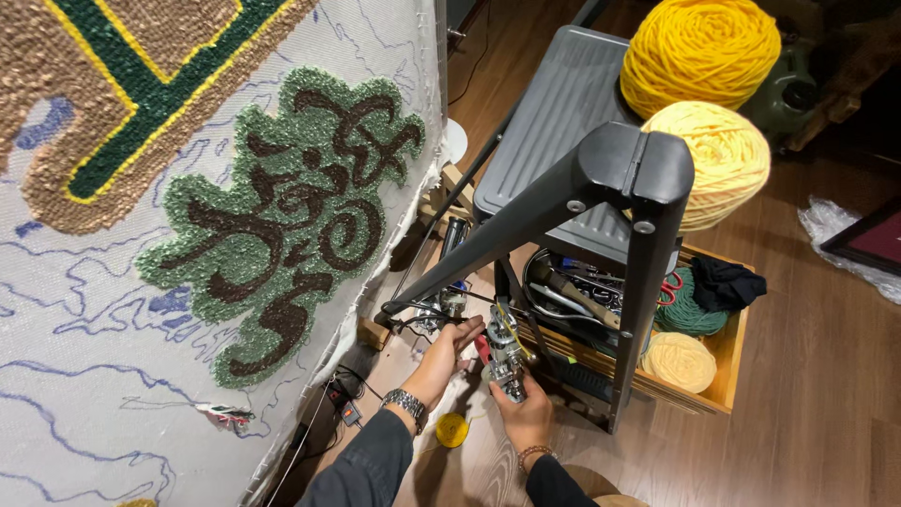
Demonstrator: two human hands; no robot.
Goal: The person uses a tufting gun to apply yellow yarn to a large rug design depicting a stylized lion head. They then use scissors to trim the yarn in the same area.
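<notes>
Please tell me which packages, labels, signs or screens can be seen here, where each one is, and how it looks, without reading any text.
Tufted sign-like design: on the white cloth at left, green patch with dark brown shapes.
Larger tufted design: top left, tan and green with yellow lines, partly cut off.
Clear plastic wrap: on the floor at right, crumpled.
No screens or printed labels can be made out.

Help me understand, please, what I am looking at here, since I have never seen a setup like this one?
This is one picture from a camera worn on a person's head, looking down at their own two bare hands; there is no robot. The left hand, with a wristwatch, and the right hand together hold a tufting gun low over the wooden floor. To the left hangs a stretched cloth with a green and brown tufted patch. A dark stepladder carries two yellow yarn balls. Behind it a wooden box holds tools and more yarn. A small yellow yarn roll lies on the floor.
</notes>
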